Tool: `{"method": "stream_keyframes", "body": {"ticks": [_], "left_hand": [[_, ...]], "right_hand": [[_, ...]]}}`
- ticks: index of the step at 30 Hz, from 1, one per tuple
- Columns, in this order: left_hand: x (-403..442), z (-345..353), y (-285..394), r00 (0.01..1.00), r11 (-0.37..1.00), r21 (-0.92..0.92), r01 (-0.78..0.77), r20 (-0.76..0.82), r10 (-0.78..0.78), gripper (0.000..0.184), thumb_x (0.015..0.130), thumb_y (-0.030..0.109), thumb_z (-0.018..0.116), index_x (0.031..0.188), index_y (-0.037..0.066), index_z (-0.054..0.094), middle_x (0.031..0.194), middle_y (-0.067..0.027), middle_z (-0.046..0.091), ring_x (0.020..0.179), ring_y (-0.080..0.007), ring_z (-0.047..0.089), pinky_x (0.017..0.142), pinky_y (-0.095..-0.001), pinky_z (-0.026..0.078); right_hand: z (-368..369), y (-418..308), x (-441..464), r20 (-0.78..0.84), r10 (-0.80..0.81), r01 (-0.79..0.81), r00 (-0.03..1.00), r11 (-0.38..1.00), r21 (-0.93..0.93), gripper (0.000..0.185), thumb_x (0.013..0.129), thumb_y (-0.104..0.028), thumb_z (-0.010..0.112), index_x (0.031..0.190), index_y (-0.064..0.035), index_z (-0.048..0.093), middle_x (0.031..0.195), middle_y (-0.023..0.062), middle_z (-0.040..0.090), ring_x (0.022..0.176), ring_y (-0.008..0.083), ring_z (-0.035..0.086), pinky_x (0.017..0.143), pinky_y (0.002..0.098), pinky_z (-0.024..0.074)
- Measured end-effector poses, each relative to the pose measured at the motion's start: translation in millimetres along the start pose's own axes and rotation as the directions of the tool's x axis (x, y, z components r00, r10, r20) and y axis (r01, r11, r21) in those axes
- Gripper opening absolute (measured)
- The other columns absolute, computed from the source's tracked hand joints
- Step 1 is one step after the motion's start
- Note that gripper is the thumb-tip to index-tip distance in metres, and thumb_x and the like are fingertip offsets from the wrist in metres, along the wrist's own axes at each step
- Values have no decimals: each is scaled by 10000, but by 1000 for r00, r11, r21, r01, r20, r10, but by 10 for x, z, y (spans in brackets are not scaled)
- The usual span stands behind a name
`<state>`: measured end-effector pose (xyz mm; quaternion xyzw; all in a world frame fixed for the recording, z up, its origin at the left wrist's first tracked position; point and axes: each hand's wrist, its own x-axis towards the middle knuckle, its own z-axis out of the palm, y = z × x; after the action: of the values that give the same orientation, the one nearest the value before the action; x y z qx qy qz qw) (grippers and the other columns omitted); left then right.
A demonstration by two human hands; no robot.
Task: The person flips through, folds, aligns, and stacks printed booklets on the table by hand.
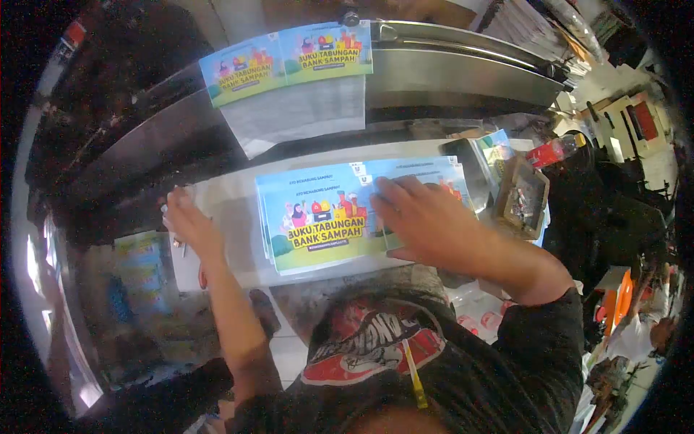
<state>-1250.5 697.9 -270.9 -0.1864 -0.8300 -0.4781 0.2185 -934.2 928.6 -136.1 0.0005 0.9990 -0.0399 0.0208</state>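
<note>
A stack of printed sheets (pixel 325 210) with blue, yellow and green artwork lies on the white tabletop (pixel 228 224) in front of me. My right hand (pixel 423 217) rests on the right part of the stack, its fingers bent and close together over the sheets; whether it pinches one is hidden. Out to the left, my left hand (pixel 189 220) is at the table's left end, away from the stack. Its fingers are curled around something small and pale that I cannot make out.
Two more printed sheets (pixel 289 61) hang over a white sheet on the metal machine (pixel 463 79) ahead. A wooden box (pixel 523 197) of small items and a red-labelled bottle (pixel 553 150) are at the right. More prints (pixel 141 271) lie low at the left.
</note>
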Motion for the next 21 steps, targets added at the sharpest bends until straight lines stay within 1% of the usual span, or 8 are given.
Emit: {"method": "stream_keyframes", "body": {"ticks": [4, 9, 11, 13, 14, 16, 18, 21], "left_hand": [[-399, 18, 129, 981, 995, 94, -26, 195, 7, 414, 986, 296, 427, 1236, -13, 543, 1253, -194, 542, 1190, -345, 468, 1021, -443, 343], [-608, 142, -94, 985, 992, 84, -91, 157, 77, 427, 973, 313, 426, 1231, -6, 547, 1206, -205, 570, 1144, -370, 498, 992, -462, 357], [-654, 130, -154, 979, 987, 120, -110, 184, 87, 493, 971, 380, 387, 1220, -14, 549, 1172, -218, 585, 1104, -385, 519, 976, -470, 364], [-677, 159, -175, 981, 984, 144, -108, 177, 82, 509, 967, 400, 391, 1215, -15, 550, 1172, -220, 583, 1102, -389, 517, 971, -476, 362], [-678, 174, -180, 982, 980, 160, -114, 170, 86, 525, 962, 420, 395, 1209, -16, 550, 1172, -223, 581, 1100, -394, 514, 967, -482, 361], [-672, 154, -148, 974, 969, 177, -175, 173, 144, 533, 956, 434, 406, 1206, -16, 546, 1167, -227, 574, 1096, -399, 509, 960, -490, 358], [-653, 139, -97, 967, 953, 202, -225, 166, 193, 542, 950, 448, 418, 1202, -16, 542, 1163, -231, 568, 1092, -405, 504, 953, -497, 356], [-656, 126, -120, 956, 957, 155, -246, 199, 214, 564, 945, 475, 416, 1203, -15, 522, 1140, -242, 541, 1066, -409, 492, 942, -508, 343]], "right_hand": [[-236, 272, 171, 230, -52, 4, 972, 979, 206, 718, 698, -424, 758, 1253, -45, 504, 1234, 143, 546, 1124, 330, 543, 906, 440, 474], [-893, 1140, 155, 12, -88, 86, 996, 990, 108, 317, 875, -201, 571, 1139, -38, 637, 1092, 179, 654, 981, 321, 632, 854, 412, 500], [-1429, 1353, 108, -186, 472, -450, 862, 880, 150, 299, 823, -190, 587, 1097, -98, 663, 936, 162, 683, 873, 337, 658, 758, 428, 528], [-1414, 1903, 80, -802, 144, -350, 580, 933, -86, 340, 863, -55, 547, 1178, -144, 639, 1094, 132, 668, 947, 310, 662, 810, 400, 529], [-1339, 2143, 97, -835, 93, -462, 542, 864, -203, 374, 886, -42, 517, 1215, -185, 622, 1202, 125, 630, 1012, 308, 648, 861, 409, 521], [-867, 2757, 56, -811, 54, -420, 582, 875, -242, 390, 886, -43, 513, 1228, -201, 615, 1222, 112, 623, 1046, 317, 631, 894, 421, 510], [-475, 2773, 49, -471, 467, -616, 748, 753, -231, 380, 882, -66, 534, 1239, -177, 602, 1258, 121, 600, 1115, 336, 590, 940, 421, 485], [-25, 2726, -54, -334, 427, -506, 841, 839, -201, 404, 844, -101, 605, 1246, -136, 583, 1305, 141, 554, 1172, 364, 538, 971, 430, 459]]}}
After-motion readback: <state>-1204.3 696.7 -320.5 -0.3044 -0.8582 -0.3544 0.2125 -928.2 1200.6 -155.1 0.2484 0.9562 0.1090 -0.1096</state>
